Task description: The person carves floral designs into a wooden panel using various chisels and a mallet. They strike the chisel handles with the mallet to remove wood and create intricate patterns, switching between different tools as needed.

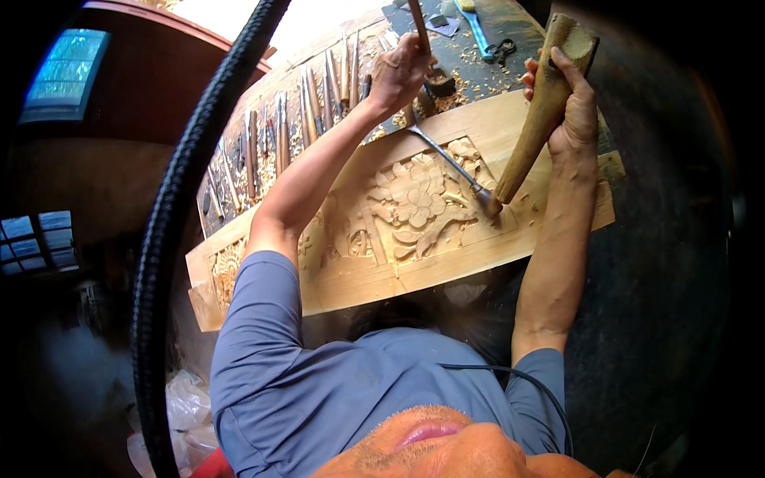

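Note:
My left hand [398,76] reaches over the far side of the workbench, fingers closed round a slim brown-shafted tool [417,17]; its working end is hard to make out. In my right hand [575,107] is a club-shaped wooden mallet [545,99], thick end up and narrow end down over the panel. A carved wooden panel [351,283] lies across the bench, with a flower and leaves [420,195] in relief. On its right part rests a chisel [488,201] with a metal shank, its handle close by the mallet's narrow end.
Several carving chisels [283,135] stand in a row along the bench's far left, among wood shavings. A blue-handled brush [476,28] and black scissors [502,50] lie at the back. A black braided cable [171,207] crosses the left side. Plastic bags [187,406] sit lower left.

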